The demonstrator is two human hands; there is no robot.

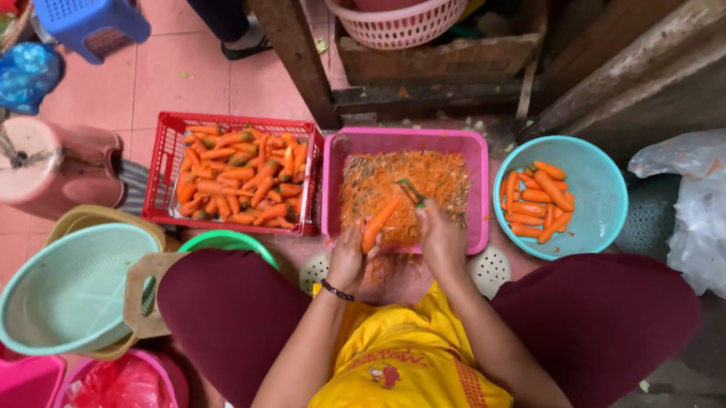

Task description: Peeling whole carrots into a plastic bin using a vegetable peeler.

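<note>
Left hand clenched round lower end of carrot, held tilted over near edge of pink tub. Right hand grips peeler at carrot's far side. Carrot judged light, stiff, likely slick once peeled; best held at thick end. Peelings fill tub. Red crate left, teal bowl right.

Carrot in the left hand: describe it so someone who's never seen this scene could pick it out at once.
Find the pink tub of orange peelings in the middle, between the red crate of unpeeled carrots and the teal bowl of peeled ones. At the tub's near edge, the left hand grips the carrot, with the right hand beside it. It is the only carrot held, angled up over the peelings.
</note>
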